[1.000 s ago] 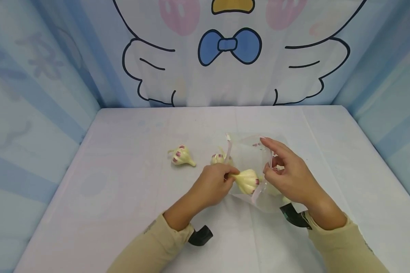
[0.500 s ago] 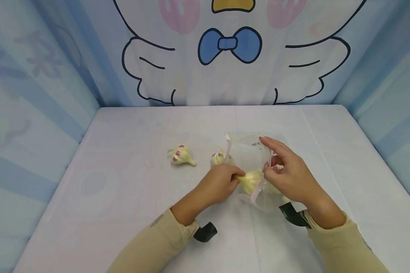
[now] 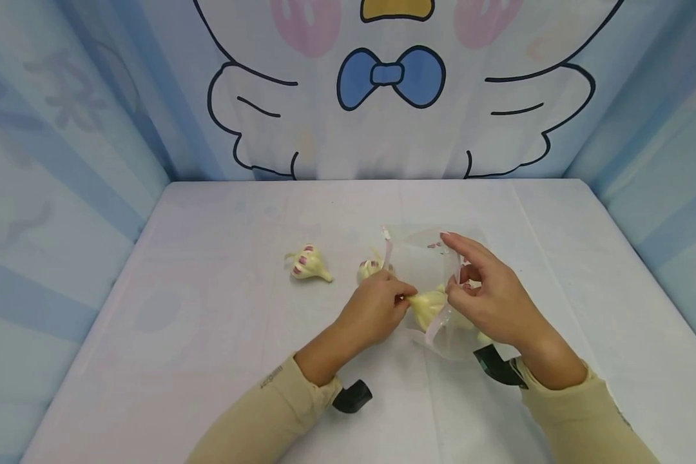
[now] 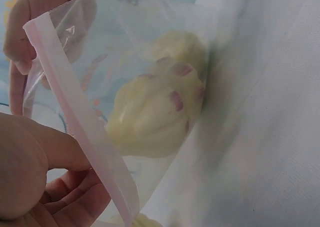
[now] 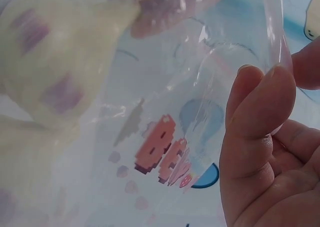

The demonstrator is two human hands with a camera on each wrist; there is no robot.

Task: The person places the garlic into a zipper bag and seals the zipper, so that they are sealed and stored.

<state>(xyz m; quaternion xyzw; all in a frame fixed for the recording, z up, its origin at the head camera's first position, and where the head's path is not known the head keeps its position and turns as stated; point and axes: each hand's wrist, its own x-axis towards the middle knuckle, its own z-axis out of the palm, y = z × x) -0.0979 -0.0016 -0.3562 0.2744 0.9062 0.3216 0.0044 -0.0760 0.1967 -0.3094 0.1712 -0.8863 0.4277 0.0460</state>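
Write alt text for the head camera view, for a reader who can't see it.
A person's left hand holds a garlic bulb by its stem in the mouth of a clear zip bag, while the right hand pinches the bag's rim. Two more garlic bulbs lie to the left on a white-covered table, before a cartoon-printed curtain.

the garlic bulbs (image 3: 309, 263) are pale yellow with purple patches, the clear bag (image 3: 420, 267) pink-edged, the sleeves (image 3: 261, 412) beige.

From the head, the tabletop (image 3: 168, 322) is viewed downward, toward its far edge. The bag (image 3: 420, 265) is shared by both close wrist views.
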